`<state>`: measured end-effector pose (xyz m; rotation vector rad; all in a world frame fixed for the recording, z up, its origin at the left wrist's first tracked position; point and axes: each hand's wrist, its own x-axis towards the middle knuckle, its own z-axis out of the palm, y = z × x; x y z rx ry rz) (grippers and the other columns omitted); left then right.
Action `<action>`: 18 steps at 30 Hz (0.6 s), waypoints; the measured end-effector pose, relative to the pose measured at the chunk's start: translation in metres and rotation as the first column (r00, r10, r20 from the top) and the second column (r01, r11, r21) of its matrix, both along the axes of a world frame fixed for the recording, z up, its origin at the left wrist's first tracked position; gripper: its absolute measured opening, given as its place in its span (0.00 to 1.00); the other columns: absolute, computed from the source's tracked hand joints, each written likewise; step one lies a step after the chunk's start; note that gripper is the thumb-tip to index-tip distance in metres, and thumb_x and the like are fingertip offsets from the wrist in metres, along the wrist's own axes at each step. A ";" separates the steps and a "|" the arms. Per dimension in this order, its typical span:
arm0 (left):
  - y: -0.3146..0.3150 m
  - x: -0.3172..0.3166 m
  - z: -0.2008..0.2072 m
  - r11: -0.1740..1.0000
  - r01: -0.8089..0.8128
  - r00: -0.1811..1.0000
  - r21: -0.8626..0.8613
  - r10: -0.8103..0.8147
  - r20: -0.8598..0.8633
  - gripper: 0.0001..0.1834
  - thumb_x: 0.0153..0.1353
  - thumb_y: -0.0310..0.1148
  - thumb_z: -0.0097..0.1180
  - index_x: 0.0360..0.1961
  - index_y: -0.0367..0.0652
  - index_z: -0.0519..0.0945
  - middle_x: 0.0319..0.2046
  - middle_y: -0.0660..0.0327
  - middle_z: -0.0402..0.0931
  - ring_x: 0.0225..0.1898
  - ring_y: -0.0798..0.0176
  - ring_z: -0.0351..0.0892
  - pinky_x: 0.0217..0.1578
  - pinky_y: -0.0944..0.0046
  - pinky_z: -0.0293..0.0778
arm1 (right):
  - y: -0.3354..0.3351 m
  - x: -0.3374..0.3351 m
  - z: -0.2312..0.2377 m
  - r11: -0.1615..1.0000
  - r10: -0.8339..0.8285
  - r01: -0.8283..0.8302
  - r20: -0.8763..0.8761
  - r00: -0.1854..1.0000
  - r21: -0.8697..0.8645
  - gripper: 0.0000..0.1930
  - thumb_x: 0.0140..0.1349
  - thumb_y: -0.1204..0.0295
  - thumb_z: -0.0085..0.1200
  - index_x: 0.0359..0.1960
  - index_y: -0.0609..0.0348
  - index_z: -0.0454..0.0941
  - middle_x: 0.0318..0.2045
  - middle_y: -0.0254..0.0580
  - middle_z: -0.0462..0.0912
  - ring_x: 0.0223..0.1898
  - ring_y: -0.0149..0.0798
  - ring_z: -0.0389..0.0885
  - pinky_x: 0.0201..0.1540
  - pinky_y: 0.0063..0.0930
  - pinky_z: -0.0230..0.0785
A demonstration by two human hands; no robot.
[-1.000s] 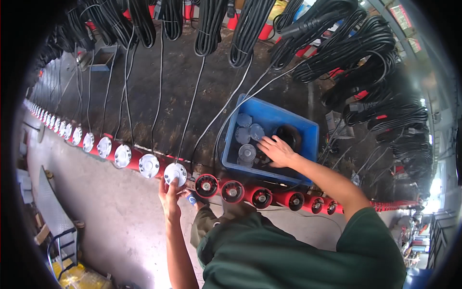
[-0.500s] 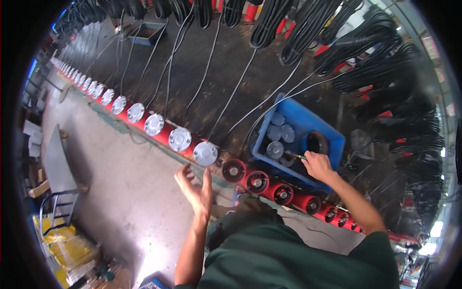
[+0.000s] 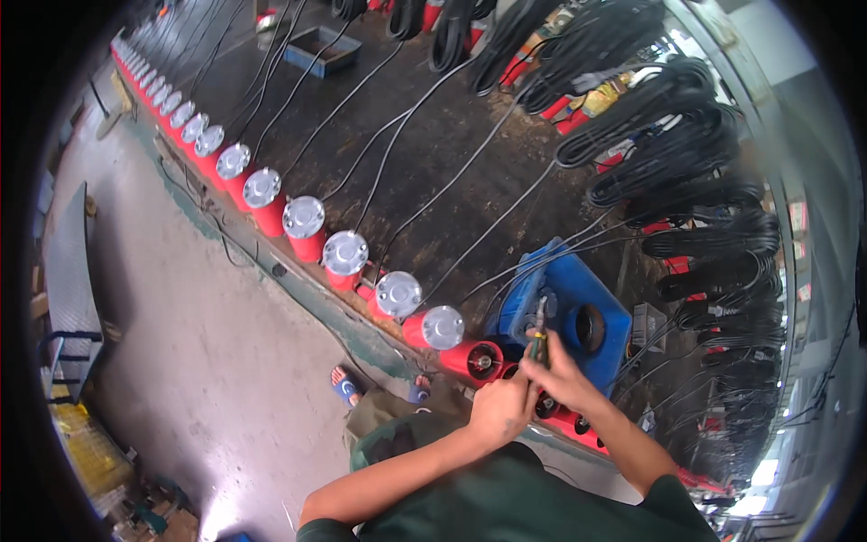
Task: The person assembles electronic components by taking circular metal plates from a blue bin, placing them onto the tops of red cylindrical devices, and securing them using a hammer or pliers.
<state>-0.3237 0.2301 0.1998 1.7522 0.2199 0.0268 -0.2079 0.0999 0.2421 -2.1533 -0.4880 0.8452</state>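
Observation:
My right hand grips a pair of pliers with green and yellow handles, metal jaws pointing up toward a blue bin. Beside it, my left hand is closed over the row of open red cylinders; its fingertips and anything in them are hidden. Left of my hands stands an open red cylinder with inner parts showing. Next to that, another red cylinder carries a silver round cap, and more capped ones run to the far left. The blue bin holds grey discs and a dark ring.
Grey cables cross the dark bench toward coiled black cables at the back and right. A small blue tray sits farther back. On the floor at left are a curved metal sheet and yellow-wrapped goods.
The view has shifted. My left hand, open near the capped cylinders before, is now closed next to my right hand. My right hand has drawn the pliers back from the bin's discs, jaws turned upward.

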 end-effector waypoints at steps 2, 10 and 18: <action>0.007 -0.014 -0.014 0.976 0.199 0.980 0.085 -0.199 -0.002 0.21 0.74 0.45 0.57 0.41 0.33 0.80 0.30 0.39 0.84 0.36 0.33 0.86 0.38 0.38 0.81 | 0.032 -0.011 0.011 0.996 0.043 -0.064 -0.282 0.958 -0.064 0.26 0.73 0.68 0.61 0.68 0.59 0.67 0.46 0.32 0.72 0.49 0.27 0.71 0.55 0.22 0.66; 0.094 -0.036 -0.134 0.902 -0.427 0.904 0.072 0.428 -0.006 0.57 0.46 0.45 0.84 0.70 0.30 0.64 0.65 0.39 0.68 0.68 0.34 0.67 0.66 0.42 0.69 | 0.089 0.038 0.022 0.627 0.753 -0.441 0.353 0.556 -0.643 0.32 0.47 0.72 0.71 0.57 0.63 0.76 0.40 0.48 0.80 0.46 0.53 0.80 0.49 0.45 0.77; 0.108 0.019 -0.168 0.942 -0.326 0.881 -0.072 0.331 0.339 0.58 0.43 0.47 0.85 0.74 0.41 0.68 0.63 0.46 0.77 0.65 0.36 0.75 0.66 0.43 0.71 | 0.176 0.061 0.020 0.127 0.992 -0.551 0.114 0.058 -0.825 0.38 0.42 0.76 0.71 0.60 0.62 0.73 0.47 0.46 0.74 0.51 0.50 0.75 0.53 0.39 0.70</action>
